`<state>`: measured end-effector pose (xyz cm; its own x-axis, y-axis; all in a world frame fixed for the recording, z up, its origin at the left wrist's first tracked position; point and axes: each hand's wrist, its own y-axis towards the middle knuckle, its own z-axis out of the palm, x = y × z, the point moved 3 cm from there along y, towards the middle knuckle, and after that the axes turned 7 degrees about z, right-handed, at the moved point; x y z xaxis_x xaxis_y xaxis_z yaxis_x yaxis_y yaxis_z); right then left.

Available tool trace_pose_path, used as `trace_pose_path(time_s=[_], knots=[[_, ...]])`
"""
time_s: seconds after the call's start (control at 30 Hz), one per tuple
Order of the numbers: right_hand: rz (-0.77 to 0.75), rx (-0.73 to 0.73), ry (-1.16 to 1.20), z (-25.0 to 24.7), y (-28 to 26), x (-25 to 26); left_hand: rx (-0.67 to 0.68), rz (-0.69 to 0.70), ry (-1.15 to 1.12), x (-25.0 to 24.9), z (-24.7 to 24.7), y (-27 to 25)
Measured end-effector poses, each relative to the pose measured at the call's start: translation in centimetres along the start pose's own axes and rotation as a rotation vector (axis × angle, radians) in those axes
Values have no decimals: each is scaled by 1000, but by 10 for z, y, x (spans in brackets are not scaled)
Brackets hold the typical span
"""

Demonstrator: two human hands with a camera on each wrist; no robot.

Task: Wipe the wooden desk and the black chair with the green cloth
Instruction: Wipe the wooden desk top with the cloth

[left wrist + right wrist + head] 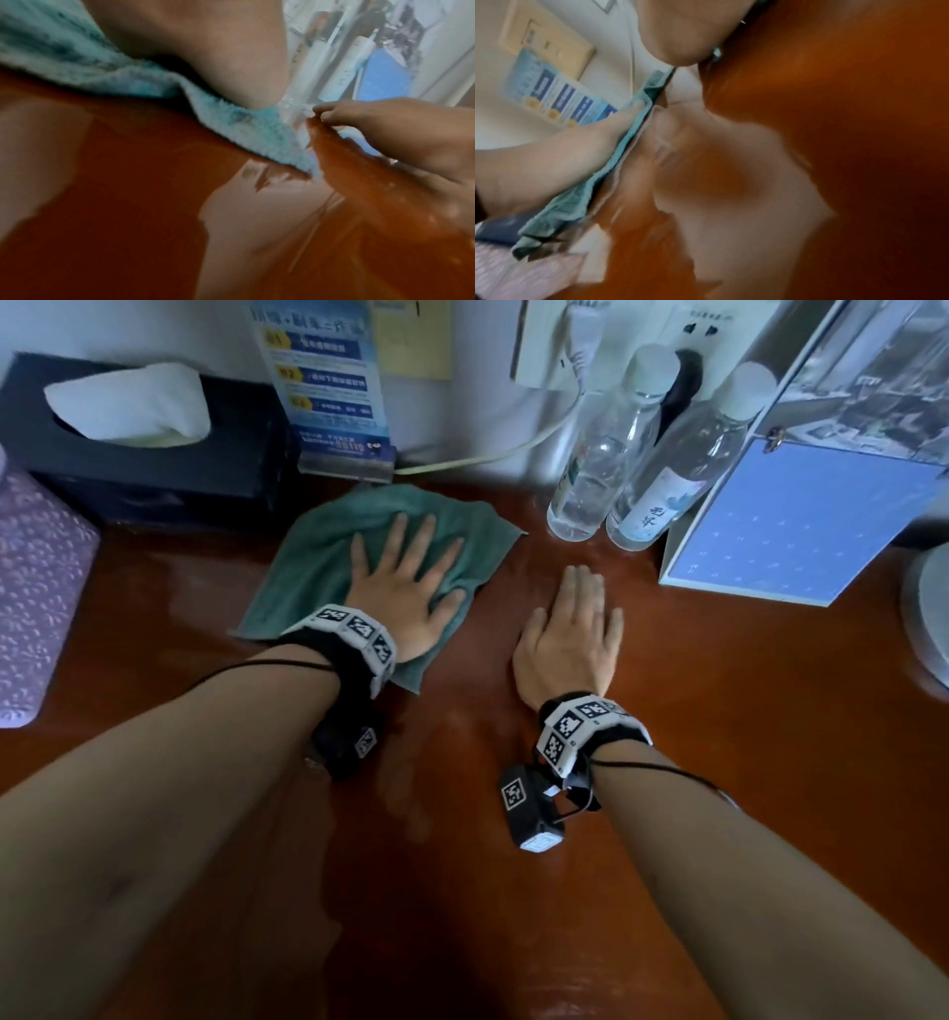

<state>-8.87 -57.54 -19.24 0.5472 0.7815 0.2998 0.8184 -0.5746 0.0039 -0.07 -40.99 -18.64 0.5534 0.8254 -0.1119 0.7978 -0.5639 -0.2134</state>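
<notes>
Green cloth (328,557) lies spread on the wooden desk (719,711), pinned under the left hand (405,588), whose fingers are splayed flat. The right hand (570,639) rests flat on bare wood beside it, holding nothing. Only the head view shows the tissue box (154,444) and two bottles (601,469); both wrist views are blurred.

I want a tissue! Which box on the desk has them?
Look along the wall at the back of the desk, to the far left corner. The tissue box sits there, left of the blue sign: it is black, with a white tissue poking out.
</notes>
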Motion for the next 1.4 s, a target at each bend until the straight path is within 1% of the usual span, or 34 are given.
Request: trace_pose_path(time_s=[0.07, 0.1, 0.17, 0.3, 0.43, 0.63, 0.77, 0.87, 0.97, 1.03, 1.07, 1.13, 1.23, 1.4], knots=[[73, -196, 14, -9, 18, -17, 19, 65, 9, -27, -3, 24], [103, -256, 13, -11, 24, -25, 27, 76, 3, -39, -5, 36], [136, -288, 18, -11, 29, -35, 28, 59, -20, -54, -8, 58], [154, -282, 17, -6, 30, -39, 25, 43, -33, -68, -13, 89], [152, -270, 12, -6, 33, -40, 35, 56, -45, -72, -13, 100], [141, -260, 52, -6, 32, -40, 22, 131, -23, -74, -9, 73], [135, -258, 140, -7, 31, -42, 19, 161, -3, -81, -2, 47], [104, -280, 327, -12, 29, -46, 35, 248, 6, -95, 2, 26], [63, -276, 560, -19, 25, -55, 66, 413, 24, -119, 6, 18], [51, -257, 613, -23, 22, -66, 98, 498, 55, -138, 7, 27], [45, -257, 615, -24, 20, -71, 113, 516, 58, -145, 7, 35], [49, -286, 616, -26, 19, -81, 131, 507, 51, -151, 5, 50], [54, -307, 611, -27, 20, -85, 101, 468, 56, -143, 5, 60], [10, -284, 557, -26, 20, -84, 61, 401, 50, -108, 6, 36]])
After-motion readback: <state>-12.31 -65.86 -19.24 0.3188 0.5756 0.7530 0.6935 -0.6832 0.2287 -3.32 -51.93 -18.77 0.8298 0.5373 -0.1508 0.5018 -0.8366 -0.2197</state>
